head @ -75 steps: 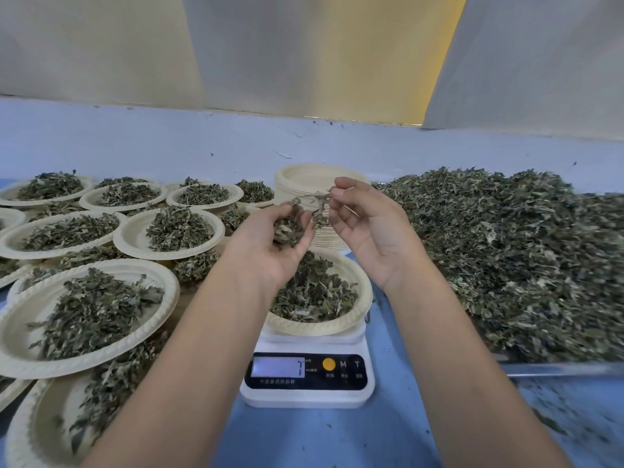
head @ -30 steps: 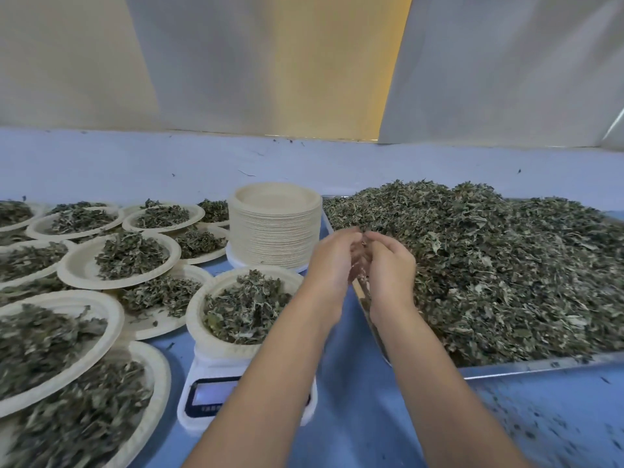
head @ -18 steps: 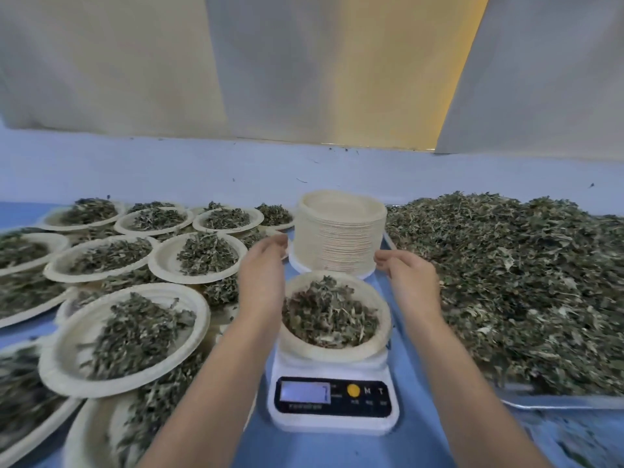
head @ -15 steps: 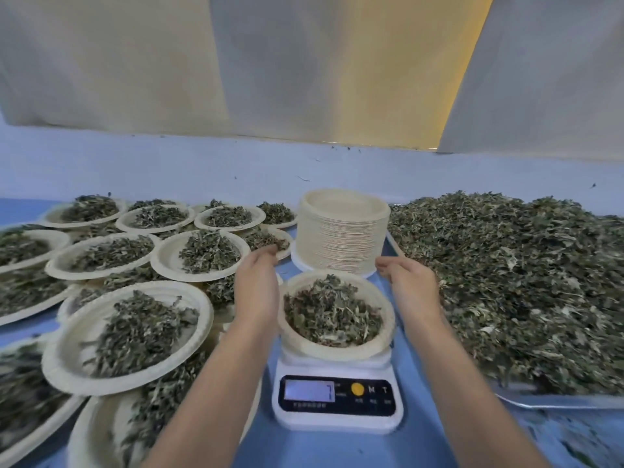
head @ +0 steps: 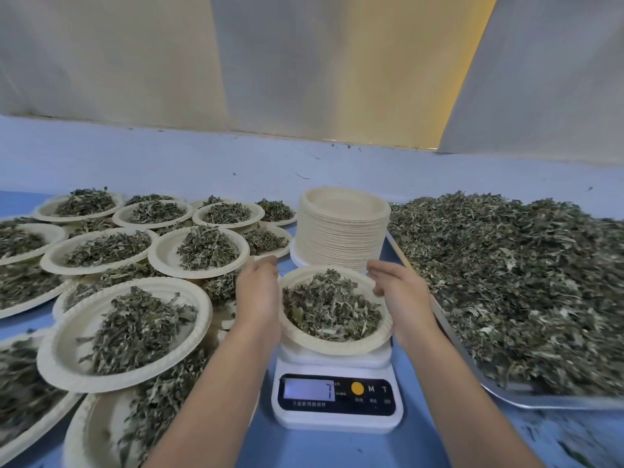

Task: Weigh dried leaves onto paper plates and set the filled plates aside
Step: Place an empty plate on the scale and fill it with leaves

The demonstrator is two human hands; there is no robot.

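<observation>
Both hands have come away from the loose heap of dried green leaves [head: 523, 292] right of the white digital kitchen scale [head: 337, 418] and now flank the round cream paper plate [head: 324, 346] of leaves sitting on that scale. The right hand [head: 401, 295] hangs at the rim, fingers loosely curved and holding nothing. The left hand [head: 258, 295] lies against the rim, its grip hidden.
</observation>
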